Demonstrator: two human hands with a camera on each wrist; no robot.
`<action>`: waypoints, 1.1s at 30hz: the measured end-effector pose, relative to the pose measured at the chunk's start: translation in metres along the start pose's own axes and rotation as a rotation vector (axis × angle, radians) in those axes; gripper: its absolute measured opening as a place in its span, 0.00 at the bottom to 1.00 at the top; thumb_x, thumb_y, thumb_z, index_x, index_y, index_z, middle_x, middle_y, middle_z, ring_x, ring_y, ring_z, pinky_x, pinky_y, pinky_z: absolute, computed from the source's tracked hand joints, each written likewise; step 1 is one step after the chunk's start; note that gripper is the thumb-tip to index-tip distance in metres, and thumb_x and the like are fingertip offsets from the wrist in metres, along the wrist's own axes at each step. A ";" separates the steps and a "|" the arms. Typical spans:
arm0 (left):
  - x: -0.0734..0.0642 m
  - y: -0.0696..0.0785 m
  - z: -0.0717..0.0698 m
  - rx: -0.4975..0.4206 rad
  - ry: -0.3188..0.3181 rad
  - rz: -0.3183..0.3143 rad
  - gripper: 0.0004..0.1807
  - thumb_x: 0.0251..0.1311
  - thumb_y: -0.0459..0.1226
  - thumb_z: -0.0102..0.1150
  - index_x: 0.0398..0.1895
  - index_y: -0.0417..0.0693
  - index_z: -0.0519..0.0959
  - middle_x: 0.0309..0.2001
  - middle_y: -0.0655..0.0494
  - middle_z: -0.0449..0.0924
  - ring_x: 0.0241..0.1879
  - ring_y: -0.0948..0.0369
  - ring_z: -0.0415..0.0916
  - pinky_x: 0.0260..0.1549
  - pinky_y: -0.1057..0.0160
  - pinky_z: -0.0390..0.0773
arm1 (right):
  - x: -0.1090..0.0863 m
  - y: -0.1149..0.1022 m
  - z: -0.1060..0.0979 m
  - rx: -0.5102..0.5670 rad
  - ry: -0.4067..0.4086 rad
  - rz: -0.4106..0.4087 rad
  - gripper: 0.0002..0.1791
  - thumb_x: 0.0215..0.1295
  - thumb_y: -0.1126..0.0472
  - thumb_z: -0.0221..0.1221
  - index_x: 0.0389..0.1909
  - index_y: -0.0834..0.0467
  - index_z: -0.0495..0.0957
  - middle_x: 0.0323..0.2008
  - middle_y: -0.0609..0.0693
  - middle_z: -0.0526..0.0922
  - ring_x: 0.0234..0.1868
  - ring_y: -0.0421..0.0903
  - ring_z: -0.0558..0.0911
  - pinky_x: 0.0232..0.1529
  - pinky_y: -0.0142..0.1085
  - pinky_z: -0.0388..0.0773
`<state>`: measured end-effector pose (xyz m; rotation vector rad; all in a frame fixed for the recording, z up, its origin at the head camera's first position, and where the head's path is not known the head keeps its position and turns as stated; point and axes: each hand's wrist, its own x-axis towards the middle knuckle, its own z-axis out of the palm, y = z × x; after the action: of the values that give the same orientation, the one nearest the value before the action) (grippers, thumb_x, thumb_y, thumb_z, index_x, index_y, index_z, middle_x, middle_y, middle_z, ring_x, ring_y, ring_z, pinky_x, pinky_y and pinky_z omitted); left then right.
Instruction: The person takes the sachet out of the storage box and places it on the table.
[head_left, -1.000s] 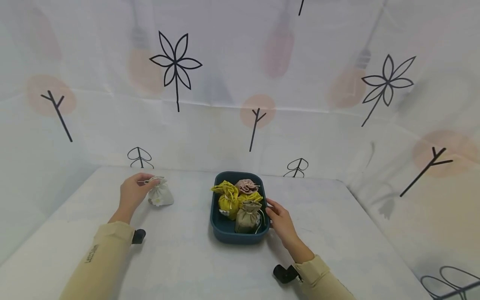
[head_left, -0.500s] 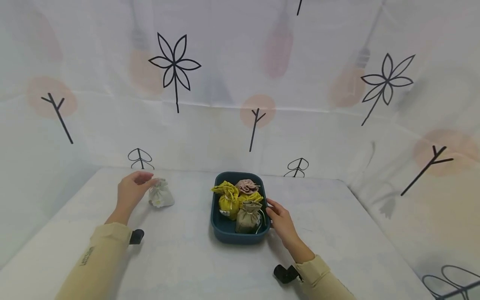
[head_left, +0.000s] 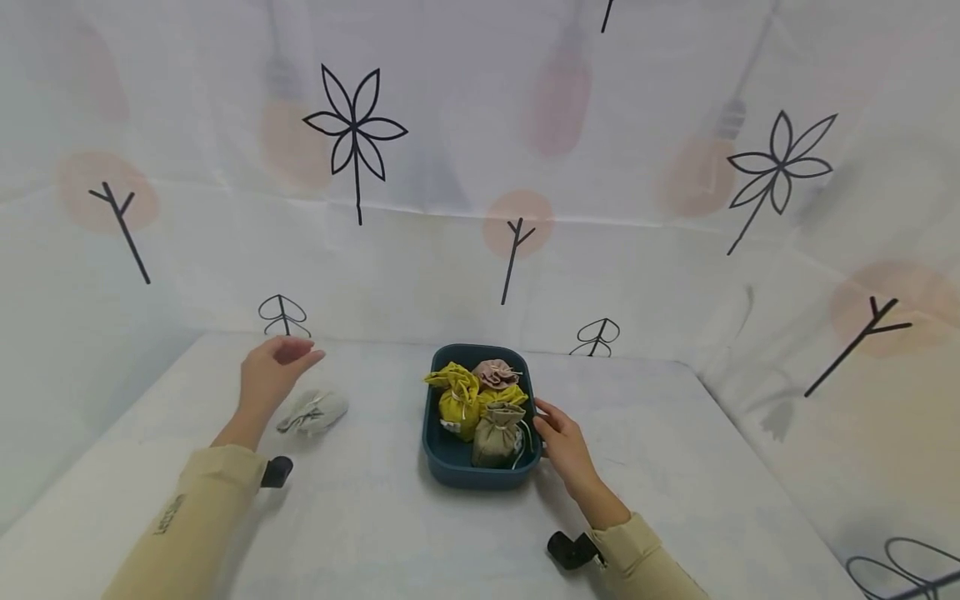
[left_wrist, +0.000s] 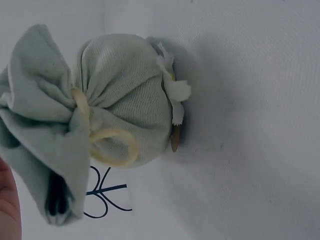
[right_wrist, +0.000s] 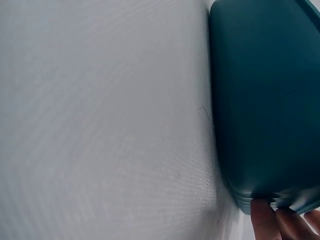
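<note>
A pale grey-green drawstring pouch (head_left: 313,412) with a white flower lies tipped over on the left of the table. My left hand (head_left: 272,377) hovers just above it, thumb and fingers apart, nothing held. Seen up close in the left wrist view, the pouch (left_wrist: 125,80) shows its gathered neck and cream cord, with a bit of the left hand (left_wrist: 7,205) at the edge. In the middle stands a dark teal bin (head_left: 450,477). My right hand (head_left: 564,442) rests against its right side; in the right wrist view, fingertips (right_wrist: 265,217) touch the outer wall.
Inside the bin sit several pouches: a yellow one (head_left: 457,408), another yellow one (head_left: 504,395) partly hidden, a pink one (head_left: 495,373) and an olive one (head_left: 497,437). A printed cloth backdrop (head_left: 420,275) rises behind the white table (head_left: 360,533).
My left hand has let go of the grey-green pouch's neck and lifted slightly. The pouch, upright before, has toppled over toward the left. The right hand and bin stay in place.
</note>
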<state>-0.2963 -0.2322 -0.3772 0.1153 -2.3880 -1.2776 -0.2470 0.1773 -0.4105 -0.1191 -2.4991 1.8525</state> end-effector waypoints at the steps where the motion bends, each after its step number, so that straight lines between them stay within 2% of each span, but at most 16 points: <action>1: -0.001 0.002 0.001 -0.012 -0.010 0.016 0.28 0.50 0.59 0.62 0.45 0.48 0.77 0.44 0.51 0.78 0.44 0.56 0.74 0.39 0.51 0.76 | 0.000 0.000 0.000 0.003 0.000 -0.002 0.23 0.71 0.62 0.47 0.65 0.61 0.63 0.55 0.64 0.72 0.50 0.53 0.74 0.35 0.38 0.78; 4: -0.007 0.013 0.002 -0.049 -0.039 0.047 0.28 0.53 0.55 0.62 0.46 0.43 0.76 0.45 0.47 0.78 0.46 0.52 0.74 0.45 0.54 0.74 | 0.000 0.000 0.000 0.004 0.000 -0.002 0.23 0.71 0.63 0.47 0.65 0.61 0.63 0.55 0.64 0.72 0.51 0.53 0.74 0.36 0.38 0.78; 6: -0.009 0.017 0.005 -0.053 -0.050 0.046 0.26 0.54 0.54 0.62 0.46 0.44 0.76 0.45 0.48 0.77 0.46 0.54 0.74 0.46 0.56 0.74 | -0.001 0.000 0.000 0.006 -0.002 -0.001 0.23 0.71 0.63 0.47 0.65 0.61 0.63 0.56 0.64 0.72 0.51 0.53 0.74 0.36 0.39 0.78; 14: -0.012 0.027 0.014 -0.079 -0.091 0.072 0.25 0.53 0.53 0.63 0.47 0.44 0.76 0.46 0.49 0.77 0.46 0.54 0.75 0.45 0.57 0.74 | -0.001 0.001 0.000 0.017 -0.008 -0.012 0.23 0.71 0.63 0.47 0.65 0.62 0.63 0.55 0.64 0.72 0.51 0.53 0.74 0.36 0.38 0.78; 22: -0.017 0.037 0.020 -0.098 -0.130 0.051 0.26 0.53 0.54 0.63 0.47 0.46 0.75 0.46 0.50 0.77 0.46 0.55 0.74 0.46 0.56 0.74 | -0.001 0.001 -0.001 0.014 -0.011 -0.004 0.23 0.72 0.62 0.46 0.66 0.61 0.63 0.56 0.64 0.71 0.53 0.55 0.73 0.38 0.40 0.78; 33: -0.026 0.058 0.035 -0.138 -0.161 0.143 0.24 0.50 0.54 0.65 0.42 0.47 0.78 0.41 0.52 0.79 0.41 0.57 0.76 0.40 0.58 0.77 | 0.001 0.001 -0.001 0.012 -0.010 -0.009 0.23 0.72 0.62 0.46 0.66 0.61 0.63 0.57 0.65 0.71 0.54 0.57 0.73 0.40 0.42 0.78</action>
<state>-0.2799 -0.1652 -0.3552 -0.2027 -2.3807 -1.4254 -0.2474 0.1783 -0.4113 -0.0987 -2.4897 1.8693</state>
